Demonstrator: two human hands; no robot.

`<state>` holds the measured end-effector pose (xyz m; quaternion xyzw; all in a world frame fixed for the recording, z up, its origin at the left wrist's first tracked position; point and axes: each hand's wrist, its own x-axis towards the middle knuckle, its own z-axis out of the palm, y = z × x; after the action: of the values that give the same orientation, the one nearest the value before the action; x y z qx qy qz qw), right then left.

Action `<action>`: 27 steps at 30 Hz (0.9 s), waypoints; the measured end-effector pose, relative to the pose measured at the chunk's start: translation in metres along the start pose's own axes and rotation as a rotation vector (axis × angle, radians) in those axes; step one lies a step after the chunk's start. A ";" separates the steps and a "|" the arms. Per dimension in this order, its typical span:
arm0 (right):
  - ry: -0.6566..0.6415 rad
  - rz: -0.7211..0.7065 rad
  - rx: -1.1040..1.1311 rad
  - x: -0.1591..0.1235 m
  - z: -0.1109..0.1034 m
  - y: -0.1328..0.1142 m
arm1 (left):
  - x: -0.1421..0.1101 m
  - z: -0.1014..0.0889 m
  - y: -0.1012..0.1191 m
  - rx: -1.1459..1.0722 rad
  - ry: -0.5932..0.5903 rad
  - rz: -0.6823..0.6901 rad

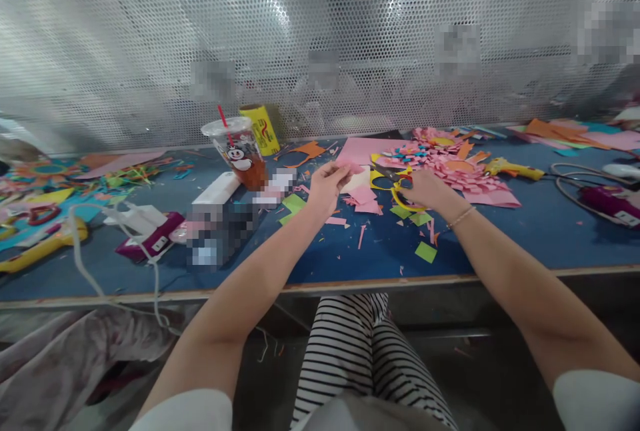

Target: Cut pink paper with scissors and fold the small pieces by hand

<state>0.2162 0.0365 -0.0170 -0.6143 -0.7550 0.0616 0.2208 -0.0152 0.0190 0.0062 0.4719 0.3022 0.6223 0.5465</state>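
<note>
A small piece of pink paper (354,168) is pinched between the fingers of my left hand (327,183). My right hand (423,187) has its fingers in the yellow handles of a pair of scissors (404,194), whose dark blades point left toward the pink paper. Beneath the two hands lie small pink paper pieces (367,203) and a yellow sheet with cut-outs (379,181). A larger pink sheet (363,149) lies just beyond. Green paper scraps (426,252) are scattered nearer the table edge.
Fringed pink paper flowers (463,174) stand right of my hands, near a yellow glue gun (515,169). On the left are a drink cup with a straw (240,151), a yellow roll (261,131), purple power strip (150,236) and white cable (80,251). A perforated metal screen (310,31) rises behind.
</note>
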 end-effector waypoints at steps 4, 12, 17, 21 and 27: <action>0.176 -0.020 -0.126 -0.001 -0.004 -0.005 | 0.000 0.000 -0.002 -0.018 -0.036 0.002; -0.078 -0.040 0.917 -0.013 0.012 -0.052 | -0.001 0.001 -0.016 0.327 -0.143 0.081; -0.024 -0.050 0.988 -0.014 0.019 -0.060 | -0.002 0.002 -0.018 0.395 -0.165 0.078; 0.059 -0.059 0.938 -0.015 0.016 -0.063 | -0.003 0.003 -0.019 0.429 -0.136 0.103; 0.141 -0.137 0.800 -0.015 0.014 -0.061 | -0.009 0.007 -0.014 0.600 -0.134 0.215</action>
<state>0.1579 0.0099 -0.0118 -0.4310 -0.6938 0.2932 0.4969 -0.0032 0.0126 -0.0060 0.6810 0.3843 0.5271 0.3328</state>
